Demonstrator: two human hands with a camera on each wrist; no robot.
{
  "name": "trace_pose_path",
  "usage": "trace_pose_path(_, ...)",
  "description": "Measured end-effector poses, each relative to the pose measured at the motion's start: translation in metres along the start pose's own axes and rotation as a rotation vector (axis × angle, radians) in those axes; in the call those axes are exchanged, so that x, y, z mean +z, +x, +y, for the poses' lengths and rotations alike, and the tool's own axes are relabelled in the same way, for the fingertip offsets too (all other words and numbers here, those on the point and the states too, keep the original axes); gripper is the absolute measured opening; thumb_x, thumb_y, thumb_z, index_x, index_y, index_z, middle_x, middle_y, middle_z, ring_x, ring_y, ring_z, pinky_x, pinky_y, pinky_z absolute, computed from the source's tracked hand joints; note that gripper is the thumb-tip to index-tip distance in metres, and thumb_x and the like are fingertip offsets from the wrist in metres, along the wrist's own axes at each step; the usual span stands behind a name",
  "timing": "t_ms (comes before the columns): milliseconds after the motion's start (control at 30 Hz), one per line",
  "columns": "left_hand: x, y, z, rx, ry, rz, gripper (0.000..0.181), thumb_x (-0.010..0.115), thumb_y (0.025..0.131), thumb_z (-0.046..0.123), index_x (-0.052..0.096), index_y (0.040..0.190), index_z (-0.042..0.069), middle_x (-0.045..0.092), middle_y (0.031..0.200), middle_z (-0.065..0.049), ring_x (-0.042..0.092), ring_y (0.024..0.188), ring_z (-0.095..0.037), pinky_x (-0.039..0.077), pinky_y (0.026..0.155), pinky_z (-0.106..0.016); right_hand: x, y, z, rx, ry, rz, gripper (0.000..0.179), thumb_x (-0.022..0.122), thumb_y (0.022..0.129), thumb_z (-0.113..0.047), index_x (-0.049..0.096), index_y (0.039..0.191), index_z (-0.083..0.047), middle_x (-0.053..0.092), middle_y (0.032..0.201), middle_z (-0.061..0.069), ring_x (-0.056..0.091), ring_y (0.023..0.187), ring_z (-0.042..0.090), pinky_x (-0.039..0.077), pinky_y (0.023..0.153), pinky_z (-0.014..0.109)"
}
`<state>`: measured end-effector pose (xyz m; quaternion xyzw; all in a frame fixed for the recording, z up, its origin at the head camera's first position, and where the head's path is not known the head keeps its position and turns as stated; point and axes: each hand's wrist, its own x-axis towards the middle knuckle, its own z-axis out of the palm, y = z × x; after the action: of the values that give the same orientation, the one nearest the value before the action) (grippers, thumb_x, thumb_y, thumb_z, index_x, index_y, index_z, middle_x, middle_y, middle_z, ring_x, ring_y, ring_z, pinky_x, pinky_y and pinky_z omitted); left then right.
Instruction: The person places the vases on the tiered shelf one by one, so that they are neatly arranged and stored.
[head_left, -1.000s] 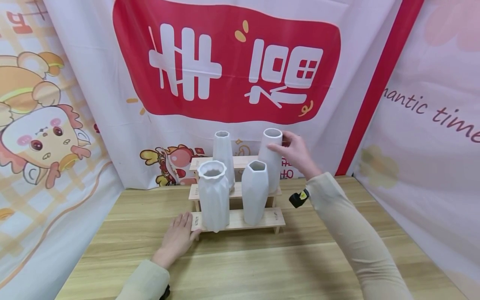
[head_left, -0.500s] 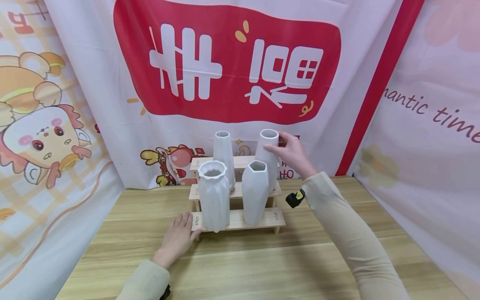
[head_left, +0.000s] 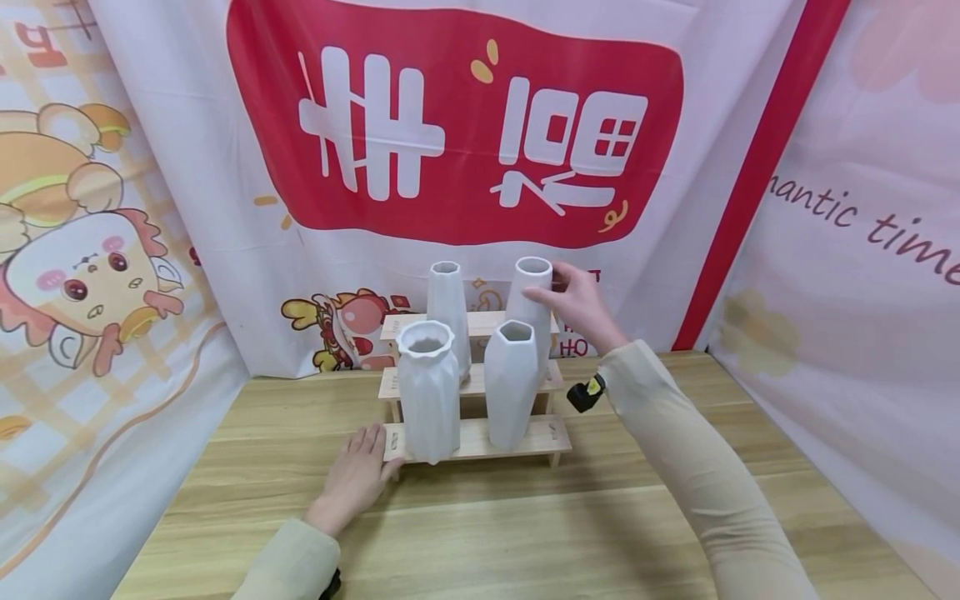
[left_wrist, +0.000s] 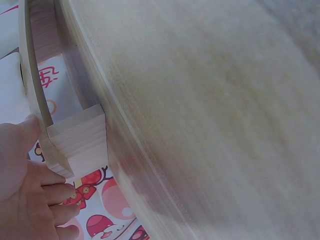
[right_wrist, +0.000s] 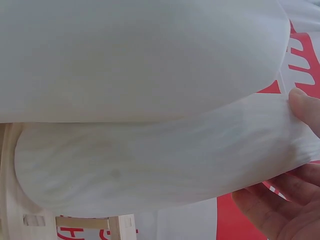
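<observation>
In the head view my right hand [head_left: 583, 307] grips a tall smooth white vase [head_left: 532, 287] near its rim, thumb in front and fingers round the right side. The right wrist view shows this vase's body [right_wrist: 125, 160] over the wooden step. My left hand [head_left: 352, 477] rests against the left end of the lowest step of a three-step wooden stand [head_left: 471, 435], its thumb at the front edge. On that lowest step stand a fluted white vase [head_left: 429, 400] and a faceted white vase [head_left: 512, 392]. A slim ribbed white vase [head_left: 446, 292] stands on the middle step.
The stand sits on a wood-grain table [head_left: 510, 542] near its back edge. Behind it hangs a white cloth with a large red print [head_left: 465, 217]. Printed cloths also hang at the left and right sides of the table.
My right hand has moved the smooth vase left, behind the faceted vase, and its rim now stands further from the right end of the stand. My left hand has stayed in place.
</observation>
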<state>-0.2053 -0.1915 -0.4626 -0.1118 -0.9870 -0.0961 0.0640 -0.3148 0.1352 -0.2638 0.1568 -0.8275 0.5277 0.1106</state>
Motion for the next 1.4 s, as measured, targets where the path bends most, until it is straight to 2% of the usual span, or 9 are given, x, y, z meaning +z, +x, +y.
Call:
trace_pose_path(633,-0.0005,-0.0009,0.001,0.007,0.006,0.011,0.064,0.046,0.096,0.035,0.034,0.132,-0.017,0.034,0.137,-0.032,0.027,0.127,-0.047,0.019,0.105,-0.054,-0.0015,0.0043,0.0034,0.014,0.01,-0.015,0.058,0.074,0.075,-0.043,0.055,0.123,-0.016,0.058,0.114,0.002,0.057,0.095,0.02,0.05,0.083,0.039)
trace_pose_path(1033,-0.0011,-0.0025,0.0015,0.021,-0.024,0.034,0.063,0.05,0.095,0.033,0.037,0.13,-0.018,0.035,0.135,-0.033,0.029,0.125,-0.048,0.02,0.104,-0.054,-0.0028,0.0043,0.005,0.067,0.016,-0.042,0.065,0.073,0.074,-0.045,0.05,0.128,-0.018,0.056,0.119,0.002,0.055,0.1,0.021,0.048,0.086,0.042)
trace_pose_path(1400,-0.0008,-0.0016,0.0018,0.018,0.011,0.026,0.063,0.048,0.096,0.034,0.036,0.131,-0.017,0.036,0.135,-0.032,0.028,0.126,-0.047,0.021,0.104,-0.054,-0.0011,0.0013,0.0041,0.064,0.024,-0.032,0.066,0.072,0.076,-0.043,0.048,0.131,-0.017,0.055,0.122,0.004,0.055,0.103,0.022,0.047,0.088,0.042)
